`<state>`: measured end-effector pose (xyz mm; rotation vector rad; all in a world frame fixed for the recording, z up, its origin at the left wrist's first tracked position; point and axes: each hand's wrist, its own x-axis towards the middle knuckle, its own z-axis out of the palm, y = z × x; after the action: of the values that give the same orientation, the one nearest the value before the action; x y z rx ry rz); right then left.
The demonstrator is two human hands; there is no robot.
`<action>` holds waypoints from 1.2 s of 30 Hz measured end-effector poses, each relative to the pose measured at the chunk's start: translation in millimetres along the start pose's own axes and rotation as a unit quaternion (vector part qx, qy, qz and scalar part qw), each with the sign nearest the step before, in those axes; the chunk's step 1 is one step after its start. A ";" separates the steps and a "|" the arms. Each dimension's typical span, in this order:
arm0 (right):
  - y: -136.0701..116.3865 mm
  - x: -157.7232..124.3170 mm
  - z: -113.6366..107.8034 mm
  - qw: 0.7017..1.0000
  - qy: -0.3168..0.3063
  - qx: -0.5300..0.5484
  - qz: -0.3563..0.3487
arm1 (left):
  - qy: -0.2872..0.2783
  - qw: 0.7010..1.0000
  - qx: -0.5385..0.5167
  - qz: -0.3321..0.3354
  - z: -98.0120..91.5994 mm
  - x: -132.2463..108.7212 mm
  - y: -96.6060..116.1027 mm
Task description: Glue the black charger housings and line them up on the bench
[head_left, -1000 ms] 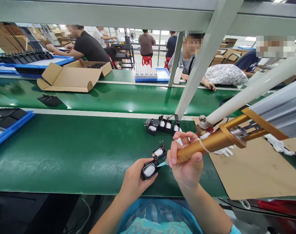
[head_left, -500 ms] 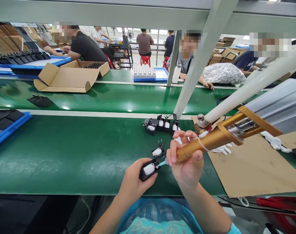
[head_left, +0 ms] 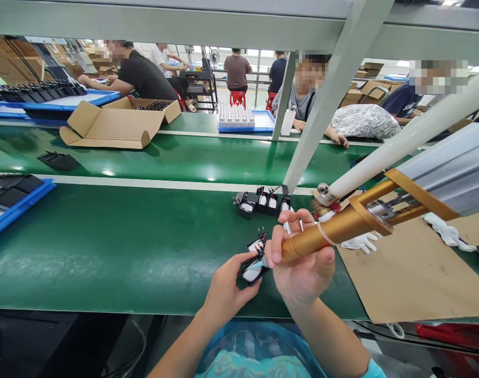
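Factory floor with green conveyor belts (head_left: 145,226)

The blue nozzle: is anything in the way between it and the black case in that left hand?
Nothing visible stands between them. The blue nozzle of the gold dispenser, which the right hand holds, reaches over the open black case in the left hand; contact is unclear.

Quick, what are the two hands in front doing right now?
Left hand: closed, holding a small black-and-white part.
Right hand: curled around the gold tool, holding it.
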<state>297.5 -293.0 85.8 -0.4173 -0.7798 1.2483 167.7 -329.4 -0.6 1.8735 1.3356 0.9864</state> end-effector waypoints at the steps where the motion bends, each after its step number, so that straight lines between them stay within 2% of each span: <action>1: 0.5 -0.4 0.5 1.000 -0.006 0.006 -0.001 | 0.002 1.000 0.003 0.009 0.8 0.5 0.1; 7: -0.1 -1.7 1.8 0.999 -0.017 0.027 0.004 | 0.028 0.998 0.008 0.050 4.4 0.6 0.1; 13: -0.6 -1.4 0.9 1.000 -0.021 0.010 0.009 | 0.021 0.999 0.006 0.038 5.2 1.2 2.6; 17: 0.6 -2.5 -3.2 1.000 -0.019 0.012 0.004 | -0.019 1.000 0.019 0.001 -0.8 -0.9 -2.2; 22: -4.0 -3.6 -12.2 1.000 -0.010 -0.018 0.022 | -0.060 0.996 0.062 -0.028 -17.9 -14.5 -23.9; 27: -11.3 -3.8 -22.3 0.999 0.034 -0.009 0.004 | -0.100 0.990 0.027 -0.094 -36.5 -21.8 -32.3; 32: -13.9 -2.1 -33.5 0.998 0.045 -0.029 -0.011 | -0.166 0.976 -0.045 -0.130 -45.9 -3.4 -23.7; 36: -15.6 1.3 -41.8 0.998 0.051 -0.036 -0.015 | -0.202 0.961 -0.131 -0.135 -38.2 14.6 -21.8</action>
<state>338.5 -291.0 68.3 -0.5223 -0.7426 1.1635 127.6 -306.6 4.5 1.5375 1.1152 0.5678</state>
